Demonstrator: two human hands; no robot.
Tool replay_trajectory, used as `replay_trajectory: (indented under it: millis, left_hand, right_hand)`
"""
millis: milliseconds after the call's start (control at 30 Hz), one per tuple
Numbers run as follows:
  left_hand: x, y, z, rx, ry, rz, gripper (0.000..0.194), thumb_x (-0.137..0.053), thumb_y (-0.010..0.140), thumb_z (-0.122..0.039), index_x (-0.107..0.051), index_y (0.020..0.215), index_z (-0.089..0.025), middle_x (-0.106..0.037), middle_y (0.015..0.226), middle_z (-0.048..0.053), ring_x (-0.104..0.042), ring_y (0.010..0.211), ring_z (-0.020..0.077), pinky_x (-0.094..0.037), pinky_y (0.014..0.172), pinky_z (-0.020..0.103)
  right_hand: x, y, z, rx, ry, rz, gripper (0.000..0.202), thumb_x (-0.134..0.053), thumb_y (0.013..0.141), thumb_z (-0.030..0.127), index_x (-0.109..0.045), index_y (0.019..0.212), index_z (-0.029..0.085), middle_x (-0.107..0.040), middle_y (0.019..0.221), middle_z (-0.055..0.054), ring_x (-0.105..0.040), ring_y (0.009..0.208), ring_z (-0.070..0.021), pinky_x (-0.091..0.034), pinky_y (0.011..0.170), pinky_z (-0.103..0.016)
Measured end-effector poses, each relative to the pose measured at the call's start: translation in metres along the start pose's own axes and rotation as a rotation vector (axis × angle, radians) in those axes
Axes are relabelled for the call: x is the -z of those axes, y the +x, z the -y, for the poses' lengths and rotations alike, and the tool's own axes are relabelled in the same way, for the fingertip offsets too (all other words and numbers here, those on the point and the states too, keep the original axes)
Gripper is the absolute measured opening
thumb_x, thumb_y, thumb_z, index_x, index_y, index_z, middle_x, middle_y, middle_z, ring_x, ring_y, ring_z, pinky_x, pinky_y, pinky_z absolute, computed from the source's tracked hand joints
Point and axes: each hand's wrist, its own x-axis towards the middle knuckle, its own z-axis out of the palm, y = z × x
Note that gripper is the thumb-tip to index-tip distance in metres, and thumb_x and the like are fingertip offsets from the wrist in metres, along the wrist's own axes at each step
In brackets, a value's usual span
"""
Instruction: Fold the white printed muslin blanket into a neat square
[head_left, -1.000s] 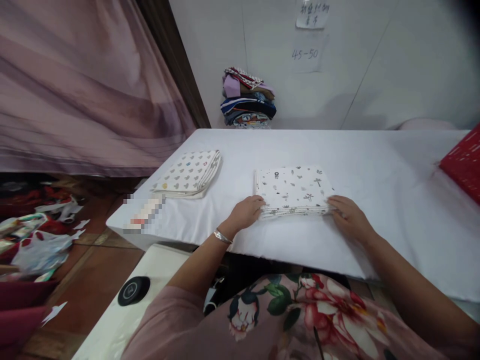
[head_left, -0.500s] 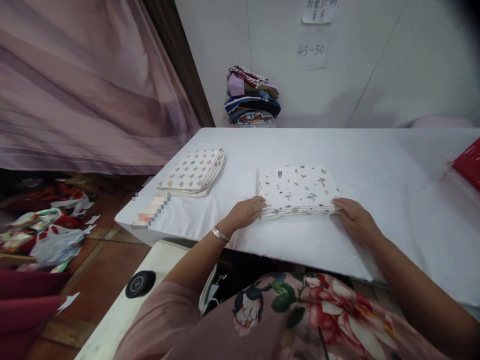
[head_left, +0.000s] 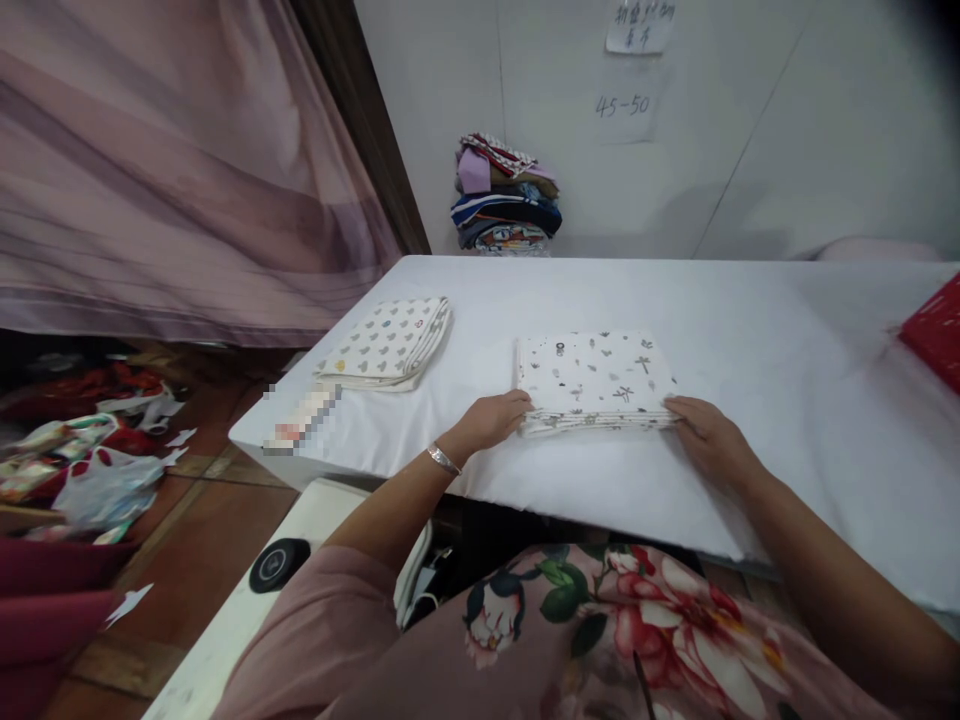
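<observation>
A white cloth [head_left: 592,372] with small grey plant prints lies folded into a layered rectangle in front of me. My left hand [head_left: 496,418] pinches its near left corner, thumb and fingers closed on the edge. At the near right corner my right hand [head_left: 705,432] grips the same cloth in a similar way. Further left rests a second folded cloth [head_left: 386,342], cream with rows of grey motifs; neither hand touches it.
Both cloths lie on a white-covered table [head_left: 480,300]. A pile of folded fabrics [head_left: 506,195] stands behind its far edge. Something red [head_left: 937,330] sits at the right. A pixelated patch [head_left: 304,420] covers an item at the left corner. Plastic bags [head_left: 112,485] lie on the floor.
</observation>
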Motion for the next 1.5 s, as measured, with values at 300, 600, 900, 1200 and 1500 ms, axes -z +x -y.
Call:
replay_trajectory:
  millis: [300, 600, 900, 1200, 1500]
  left_hand:
    - [-0.007, -0.009, -0.005, -0.016, -0.003, -0.031, 0.036, -0.039, 0.087, -0.02, -0.056, 0.118, -0.026, -0.052, 0.128, 0.001, -0.056, 0.108, 0.016, -0.047, 0.086, 0.027]
    - [-0.008, -0.007, 0.0, 0.005, -0.008, 0.016, 0.04, -0.044, 0.084, -0.023, -0.054, 0.122, -0.029, -0.05, 0.131, 0.0, -0.058, 0.101, 0.0163, -0.048, 0.084, 0.027]
    - [-0.002, -0.001, -0.003, -0.073, 0.014, -0.043, 0.029, -0.039, 0.088, -0.024, -0.056, 0.112, -0.023, -0.058, 0.117, 0.001, -0.06, 0.094, 0.015, -0.048, 0.074, 0.025]
    - [-0.025, -0.019, -0.014, -0.063, 0.071, -0.13, 0.03, -0.04, 0.088, -0.022, -0.054, 0.116, -0.023, -0.055, 0.126, 0.002, -0.058, 0.105, 0.0157, -0.05, 0.081, 0.027]
    - [-0.028, -0.017, -0.019, -0.027, 0.105, -0.203, 0.03, -0.044, 0.086, -0.019, -0.056, 0.113, -0.021, -0.057, 0.121, 0.003, -0.058, 0.1, 0.0174, -0.05, 0.079, 0.031]
  right_hand:
    - [0.002, -0.003, 0.009, -0.009, -0.006, -0.044, 0.037, -0.04, 0.086, 0.03, -0.06, 0.117, 0.025, -0.054, 0.127, -0.003, -0.048, 0.118, -0.0222, -0.037, 0.105, -0.04]
    - [0.0, -0.003, 0.005, 0.0, 0.0, -0.031, 0.037, -0.041, 0.086, 0.029, -0.059, 0.118, 0.025, -0.055, 0.126, -0.004, -0.049, 0.117, -0.0222, -0.037, 0.104, -0.041]
    - [-0.003, -0.002, -0.006, 0.039, -0.04, -0.035, 0.036, -0.044, 0.086, 0.028, -0.059, 0.118, 0.026, -0.056, 0.125, -0.003, -0.05, 0.116, -0.0225, -0.04, 0.102, -0.042]
    - [-0.001, -0.003, -0.002, 0.038, -0.042, -0.045, 0.035, -0.042, 0.087, 0.025, -0.059, 0.117, 0.025, -0.056, 0.125, -0.004, -0.05, 0.116, -0.0226, -0.041, 0.101, -0.045]
    - [0.003, 0.001, 0.003, 0.041, -0.093, -0.018, 0.035, -0.04, 0.087, 0.023, -0.059, 0.117, 0.025, -0.056, 0.125, -0.004, -0.05, 0.116, -0.0219, -0.043, 0.1, -0.044]
